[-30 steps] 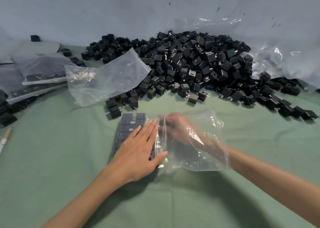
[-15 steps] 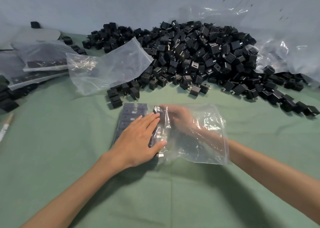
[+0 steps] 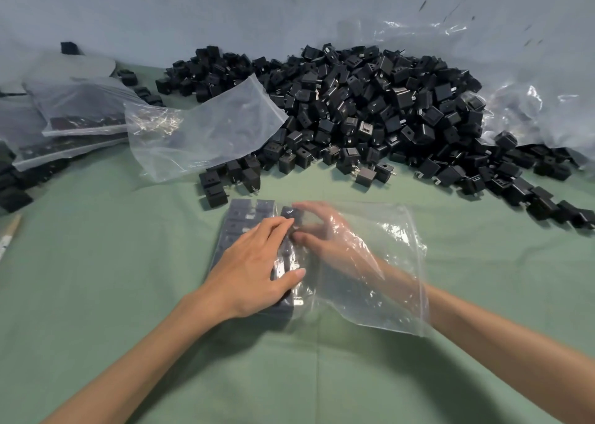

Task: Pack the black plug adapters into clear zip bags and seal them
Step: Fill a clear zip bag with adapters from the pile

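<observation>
Head view, starting at the left: filled bags point(image 3: 80, 126) lie stacked at the edge of the desk point(image 3: 96, 295). Next to them a spare bag point(image 3: 206, 134) rests against the loose pile point(image 3: 370, 111) of black plug adapters along the back.

In front of us lies the zip bag point(image 3: 386, 282) we are filling, with its closed end to the left and its mouth to the right. The packed adapters point(image 3: 244, 214) sit in tidy rows at the closed end. Our left grip point(image 3: 254, 269) lies flat on those rows, fingers straight and slightly spread, pressing them down through the film.

Our right grip point(image 3: 322, 233) is inside the bag, forearm through the mouth. Its fingers curve about one adapter point(image 3: 289, 213) at the far end of the newest row. Through the crinkled plastic we cannot tell whether it pinches the adapter or only nudges it.

We judge this to be the filling step, with the right half of the bag unfilled. The next move calls for seating that adapter flush with its neighbours, then drawing the arm out without dragging the rows.
</observation>
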Demonstrator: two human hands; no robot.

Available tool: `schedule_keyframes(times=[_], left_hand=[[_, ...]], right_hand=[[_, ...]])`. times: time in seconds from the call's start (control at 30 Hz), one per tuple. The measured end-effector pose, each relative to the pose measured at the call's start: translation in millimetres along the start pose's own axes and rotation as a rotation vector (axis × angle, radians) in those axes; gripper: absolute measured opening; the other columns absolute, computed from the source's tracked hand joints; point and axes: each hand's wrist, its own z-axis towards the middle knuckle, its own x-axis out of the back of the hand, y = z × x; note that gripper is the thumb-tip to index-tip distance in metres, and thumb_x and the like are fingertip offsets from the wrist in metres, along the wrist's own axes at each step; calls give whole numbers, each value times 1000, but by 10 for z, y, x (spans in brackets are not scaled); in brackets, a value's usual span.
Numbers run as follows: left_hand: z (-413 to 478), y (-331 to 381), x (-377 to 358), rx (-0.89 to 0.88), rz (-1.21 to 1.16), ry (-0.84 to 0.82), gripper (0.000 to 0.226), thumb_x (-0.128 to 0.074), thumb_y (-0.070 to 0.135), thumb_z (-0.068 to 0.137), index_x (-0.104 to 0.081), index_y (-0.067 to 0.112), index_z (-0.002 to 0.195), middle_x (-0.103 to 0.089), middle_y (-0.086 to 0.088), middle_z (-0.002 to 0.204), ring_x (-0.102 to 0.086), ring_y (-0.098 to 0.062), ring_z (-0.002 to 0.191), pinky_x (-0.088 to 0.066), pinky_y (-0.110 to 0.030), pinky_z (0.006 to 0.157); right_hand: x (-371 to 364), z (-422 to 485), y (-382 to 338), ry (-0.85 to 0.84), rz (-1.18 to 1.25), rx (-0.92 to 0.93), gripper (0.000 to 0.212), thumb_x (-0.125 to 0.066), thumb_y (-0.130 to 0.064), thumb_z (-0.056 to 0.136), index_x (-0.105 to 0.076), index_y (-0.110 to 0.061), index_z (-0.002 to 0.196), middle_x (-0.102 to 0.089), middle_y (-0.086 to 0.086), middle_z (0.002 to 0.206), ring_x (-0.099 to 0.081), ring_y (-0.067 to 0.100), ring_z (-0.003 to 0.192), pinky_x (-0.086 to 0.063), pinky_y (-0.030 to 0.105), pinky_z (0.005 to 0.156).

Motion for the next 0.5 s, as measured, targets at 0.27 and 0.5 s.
schedule_keyframes(times=[0.27, 0.5], left_hand=[[-9, 15, -2, 61, -47, 5, 82, -39, 63, 87, -8, 24, 153, -3, 20, 155, -23, -13, 140, -22, -32, 112], [-7, -21, -49, 56, 26, -26, 78, -29, 64, 88, -15, 22, 153, -1, 16, 159, -6, -13, 147, -4, -28, 118]], right_hand=[[19, 77, 44, -20, 140, -40, 37, -70, -21, 85, -61, -30, 119, -63, -5, 124, -65, 16, 106, -53, 33, 94], [0, 137, 227, -2, -210, -1, 36, -60, -17, 91, -61, -23, 127, -67, 3, 119, -60, 22, 109, -43, 23, 96]])
